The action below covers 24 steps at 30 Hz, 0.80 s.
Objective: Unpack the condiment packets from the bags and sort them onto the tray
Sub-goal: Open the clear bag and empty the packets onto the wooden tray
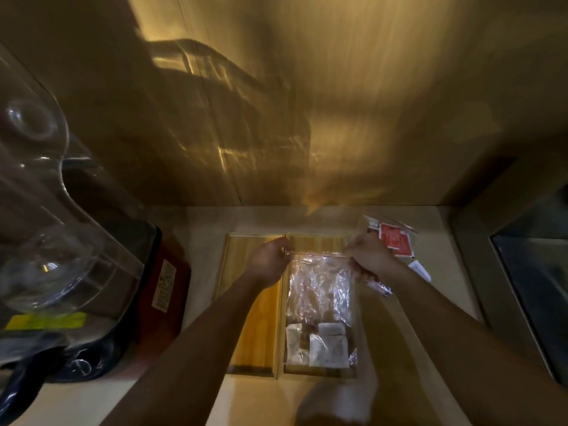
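In the lower middle of the frame, a clear plastic bag (319, 290) hangs between both hands, over the right compartment of a wooden tray (252, 333). The left hand (270, 259) pinches the bag's top left corner; the right hand (368, 256) grips its top right edge. The crinkled, glossy film holds pale rectangular condiment packets (325, 342) at its bottom; their print is unreadable. Upper right of the hands, a second bag with red packets (395, 239) lies on the counter. A blurred glass vessel (46, 241) fills the left edge, cut off.
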Motion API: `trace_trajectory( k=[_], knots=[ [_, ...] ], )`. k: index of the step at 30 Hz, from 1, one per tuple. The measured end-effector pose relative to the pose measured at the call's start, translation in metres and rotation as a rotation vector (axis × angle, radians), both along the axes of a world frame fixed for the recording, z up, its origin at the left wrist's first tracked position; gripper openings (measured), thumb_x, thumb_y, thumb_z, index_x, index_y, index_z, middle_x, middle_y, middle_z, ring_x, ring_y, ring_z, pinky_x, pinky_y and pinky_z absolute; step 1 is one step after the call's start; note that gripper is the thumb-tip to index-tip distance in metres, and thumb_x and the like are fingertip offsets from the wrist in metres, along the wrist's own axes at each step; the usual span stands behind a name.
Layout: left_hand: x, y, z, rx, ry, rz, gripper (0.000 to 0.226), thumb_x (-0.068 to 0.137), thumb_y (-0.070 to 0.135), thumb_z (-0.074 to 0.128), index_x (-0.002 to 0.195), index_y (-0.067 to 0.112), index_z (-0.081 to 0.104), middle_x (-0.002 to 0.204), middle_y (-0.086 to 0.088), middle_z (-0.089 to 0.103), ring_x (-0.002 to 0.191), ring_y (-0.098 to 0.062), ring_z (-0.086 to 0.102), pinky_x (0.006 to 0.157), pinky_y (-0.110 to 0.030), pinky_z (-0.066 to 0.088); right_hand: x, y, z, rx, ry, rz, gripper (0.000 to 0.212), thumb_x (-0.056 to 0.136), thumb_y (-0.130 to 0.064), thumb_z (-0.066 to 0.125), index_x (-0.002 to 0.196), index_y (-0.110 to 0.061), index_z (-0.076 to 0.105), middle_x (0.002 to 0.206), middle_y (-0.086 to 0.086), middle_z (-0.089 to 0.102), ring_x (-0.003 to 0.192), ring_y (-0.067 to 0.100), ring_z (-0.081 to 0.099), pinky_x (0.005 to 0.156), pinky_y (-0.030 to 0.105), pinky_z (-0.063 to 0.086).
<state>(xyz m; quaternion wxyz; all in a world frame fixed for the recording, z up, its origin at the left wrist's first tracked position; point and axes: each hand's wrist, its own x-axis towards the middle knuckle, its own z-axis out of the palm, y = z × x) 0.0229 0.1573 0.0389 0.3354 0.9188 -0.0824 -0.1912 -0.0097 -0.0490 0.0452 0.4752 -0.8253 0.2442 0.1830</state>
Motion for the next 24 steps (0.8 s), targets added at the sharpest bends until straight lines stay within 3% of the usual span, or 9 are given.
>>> trace_trajectory(
  k=[2,5,10,13,17,20,22,24],
  knots=[
    [-0.006,-0.002,-0.001,-0.071,0.04,0.108,0.023,0.091,0.021,0.055,0.112,0.014,0.056,0.086,-0.004,0.059,0.074,-0.02,0.053,0.056,-0.026,0.039,-0.004,0.003,-0.009,0.066,-0.063,-0.109,0.017,0.089,-0.013,0.052,0.075,-0.004,0.054,0.045,0.008,0.053,0.024,0.009,0.042,0.031,0.015,0.027],
    [-0.021,0.0,-0.006,-0.138,0.09,0.267,0.04,0.09,0.028,0.056,0.127,0.015,0.045,0.103,-0.007,0.062,0.086,-0.021,0.056,0.07,-0.032,0.049,-0.022,0.009,-0.013,0.102,-0.121,-0.151,0.015,0.085,-0.013,0.057,0.071,-0.013,0.051,0.06,0.006,0.054,0.05,0.018,0.052,0.047,0.026,0.037],
    [-0.068,0.01,-0.019,-0.08,0.123,0.292,0.038,0.09,0.033,0.054,0.122,0.013,0.047,0.114,-0.01,0.064,0.087,-0.017,0.057,0.064,-0.028,0.048,-0.075,0.023,-0.024,0.138,-0.126,-0.158,0.006,0.085,-0.011,0.057,0.079,-0.011,0.058,0.079,0.016,0.064,0.073,0.022,0.06,0.065,0.033,0.045],
    [-0.091,0.014,-0.026,0.0,0.195,0.301,0.04,0.087,0.04,0.056,0.116,0.012,0.05,0.112,-0.009,0.066,0.093,-0.023,0.061,0.075,-0.033,0.049,-0.1,0.025,-0.041,0.111,-0.092,-0.146,0.005,0.084,-0.018,0.058,0.081,-0.014,0.06,0.079,0.004,0.067,0.075,0.02,0.064,0.066,0.032,0.047],
    [-0.113,0.016,-0.027,0.108,0.267,0.267,0.048,0.086,0.048,0.054,0.115,0.009,0.05,0.111,-0.011,0.066,0.097,-0.026,0.063,0.072,-0.03,0.045,-0.125,0.031,-0.059,0.086,0.004,-0.16,0.015,0.086,-0.029,0.059,0.081,-0.014,0.058,0.076,0.008,0.066,0.06,0.021,0.055,0.061,0.037,0.044],
    [-0.123,0.017,-0.03,0.172,0.313,0.264,0.049,0.086,0.047,0.054,0.114,0.007,0.048,0.109,-0.014,0.066,0.095,-0.028,0.065,0.076,-0.036,0.051,-0.133,0.035,-0.061,0.048,0.057,-0.116,0.019,0.085,-0.028,0.06,0.074,-0.012,0.061,0.073,0.01,0.065,0.061,0.022,0.055,0.062,0.035,0.042],
    [-0.127,0.016,-0.031,0.174,0.339,0.269,0.052,0.084,0.046,0.059,0.115,0.005,0.046,0.109,-0.015,0.065,0.097,-0.031,0.064,0.08,-0.039,0.053,-0.136,0.035,-0.061,0.069,0.055,-0.12,0.025,0.084,-0.022,0.061,0.062,-0.01,0.064,0.06,0.006,0.065,0.058,0.019,0.057,0.061,0.033,0.042],
    [-0.132,0.015,-0.034,0.144,0.368,0.251,0.051,0.081,0.042,0.065,0.113,0.006,0.048,0.108,-0.013,0.065,0.098,-0.03,0.064,0.078,-0.037,0.052,-0.138,0.036,-0.06,0.128,0.053,-0.161,0.041,0.083,-0.012,0.061,0.042,-0.015,0.055,0.037,-0.004,0.052,0.041,0.008,0.048,0.053,0.028,0.038]
  ],
)
